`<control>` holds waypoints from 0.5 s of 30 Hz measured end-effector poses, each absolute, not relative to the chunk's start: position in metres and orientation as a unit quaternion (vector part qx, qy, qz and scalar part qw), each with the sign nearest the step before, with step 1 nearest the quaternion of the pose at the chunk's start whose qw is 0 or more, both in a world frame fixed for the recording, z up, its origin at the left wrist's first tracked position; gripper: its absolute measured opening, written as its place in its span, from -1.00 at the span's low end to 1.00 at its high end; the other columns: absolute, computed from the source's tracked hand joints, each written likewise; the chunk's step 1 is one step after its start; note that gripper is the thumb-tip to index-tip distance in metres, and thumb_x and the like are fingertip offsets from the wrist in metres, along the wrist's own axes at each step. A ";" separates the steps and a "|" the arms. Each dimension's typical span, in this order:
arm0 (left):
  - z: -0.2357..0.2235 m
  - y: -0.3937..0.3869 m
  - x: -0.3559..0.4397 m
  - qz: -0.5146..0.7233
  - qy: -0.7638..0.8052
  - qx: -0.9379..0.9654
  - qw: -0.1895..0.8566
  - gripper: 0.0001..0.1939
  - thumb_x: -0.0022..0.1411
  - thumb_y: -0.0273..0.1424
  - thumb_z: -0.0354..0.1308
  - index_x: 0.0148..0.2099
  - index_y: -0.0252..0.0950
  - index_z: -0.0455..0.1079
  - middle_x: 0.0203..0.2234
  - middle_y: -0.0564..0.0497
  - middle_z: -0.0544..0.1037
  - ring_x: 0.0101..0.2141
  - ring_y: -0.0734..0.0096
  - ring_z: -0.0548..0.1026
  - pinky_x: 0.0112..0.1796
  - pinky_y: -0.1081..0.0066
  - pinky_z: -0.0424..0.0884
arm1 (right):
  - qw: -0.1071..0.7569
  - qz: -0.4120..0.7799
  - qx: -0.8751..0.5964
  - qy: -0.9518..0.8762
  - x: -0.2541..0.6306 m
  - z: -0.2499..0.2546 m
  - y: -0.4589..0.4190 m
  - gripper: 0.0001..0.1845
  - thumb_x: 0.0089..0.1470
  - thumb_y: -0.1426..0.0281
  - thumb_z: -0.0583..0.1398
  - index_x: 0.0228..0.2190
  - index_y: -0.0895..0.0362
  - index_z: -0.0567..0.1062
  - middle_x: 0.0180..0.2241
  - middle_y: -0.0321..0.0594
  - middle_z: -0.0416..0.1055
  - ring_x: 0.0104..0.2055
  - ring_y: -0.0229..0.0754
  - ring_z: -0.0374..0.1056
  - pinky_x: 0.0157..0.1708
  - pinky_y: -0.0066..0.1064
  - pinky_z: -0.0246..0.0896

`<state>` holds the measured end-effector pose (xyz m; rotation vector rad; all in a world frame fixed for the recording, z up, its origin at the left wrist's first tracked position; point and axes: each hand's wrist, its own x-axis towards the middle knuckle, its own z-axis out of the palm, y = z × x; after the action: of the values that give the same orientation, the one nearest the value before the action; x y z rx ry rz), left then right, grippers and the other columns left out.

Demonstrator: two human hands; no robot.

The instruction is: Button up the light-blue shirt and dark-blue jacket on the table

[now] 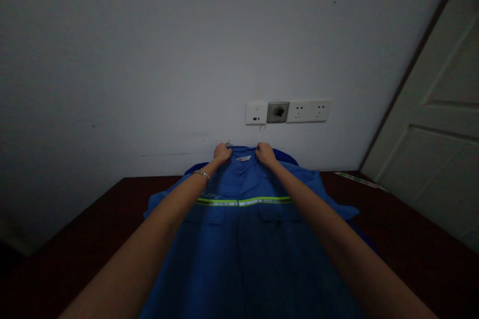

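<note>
A blue work shirt [239,239] lies spread front side up, with a yellow and silver reflective stripe [258,201] across its chest. Its collar, at the far end by the wall, shows a white label [243,158] inside. My left hand [222,153] is closed on the left side of the collar, a bracelet [201,174] on that wrist. On the collar's right side, my right hand [265,153] grips the fabric with its fingers curled. Darker blue cloth [286,157] shows from under the shirt near the shoulders. Both forearms cover parts of the sleeves.
The shirt rests on a dark red tabletop [119,209] that meets a pale wall [149,60]. Sockets and a switch panel [288,111] sit on the wall above the collar. A flat printed strip [359,180] lies at the back right, near a panelled door [430,124].
</note>
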<state>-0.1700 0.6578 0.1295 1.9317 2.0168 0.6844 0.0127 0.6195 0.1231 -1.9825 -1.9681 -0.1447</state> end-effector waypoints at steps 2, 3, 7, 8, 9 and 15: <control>0.127 0.656 -0.164 0.237 0.691 0.662 0.166 -0.72 0.13 -0.38 -0.06 -0.23 -0.35 0.43 -0.44 -0.10 0.55 -0.46 0.33 0.52 -0.41 0.46 0.40 | 0.176 -0.047 -0.700 -0.691 0.009 0.122 0.620 -0.68 0.11 0.41 -0.02 -0.16 0.28 0.39 -0.13 0.07 0.37 -0.07 -0.10 0.28 -0.13 -0.41 0.11; 0.126 0.653 -0.162 0.236 0.688 0.665 0.172 -0.72 0.14 -0.39 -0.07 -0.23 -0.36 0.43 -0.44 -0.10 0.54 -0.48 0.35 0.51 -0.43 0.46 0.39 | 0.178 -0.044 -0.699 -0.691 0.009 0.122 0.618 -0.67 0.11 0.35 0.00 -0.16 0.27 0.39 -0.14 0.06 0.38 -0.08 -0.10 0.29 -0.14 -0.41 0.12; 0.125 0.637 -0.154 0.266 0.675 0.686 0.053 -0.72 0.12 -0.34 -0.01 -0.15 -0.34 0.37 -0.26 -0.15 0.50 -0.28 0.23 0.49 -0.31 0.37 0.38 | 0.213 -0.056 -0.671 -0.708 0.038 0.122 0.596 -0.56 0.11 0.15 -0.02 -0.21 0.22 0.44 -0.21 0.01 0.43 -0.16 -0.11 0.33 -0.23 -0.43 0.14; 0.126 0.632 -0.152 0.275 0.662 0.698 0.003 -0.70 0.12 -0.32 -0.01 -0.12 -0.33 0.35 -0.20 -0.16 0.46 -0.23 0.21 0.46 -0.26 0.34 0.37 | 0.225 -0.064 -0.666 -0.708 0.054 0.122 0.589 -0.56 0.12 0.16 -0.04 -0.24 0.21 0.45 -0.24 0.00 0.45 -0.19 -0.13 0.34 -0.24 -0.44 0.14; 0.127 0.628 -0.149 0.277 0.645 0.711 -0.039 -0.69 0.13 -0.31 -0.01 -0.10 -0.31 0.33 -0.16 -0.16 0.43 -0.19 0.20 0.43 -0.23 0.32 0.36 | 0.233 -0.070 -0.665 -0.706 0.074 0.121 0.581 -0.58 0.13 0.19 -0.05 -0.27 0.20 0.47 -0.26 -0.01 0.46 -0.21 -0.14 0.35 -0.26 -0.44 0.13; 0.129 0.611 -0.103 0.214 0.457 0.858 -0.096 -0.75 0.18 -0.32 -0.03 -0.17 -0.31 0.38 -0.22 -0.10 0.44 -0.12 0.27 0.34 -0.12 0.37 0.26 | 0.271 0.026 -0.734 -0.623 0.206 0.099 0.540 -0.73 0.00 0.30 0.10 -0.40 0.23 0.51 -0.38 -0.04 0.48 -0.31 -0.13 0.37 -0.32 -0.43 0.16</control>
<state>-0.1032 0.6108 0.1291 2.8737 1.5298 0.7165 0.2056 0.5397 0.0986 -1.9769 -1.6771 0.0707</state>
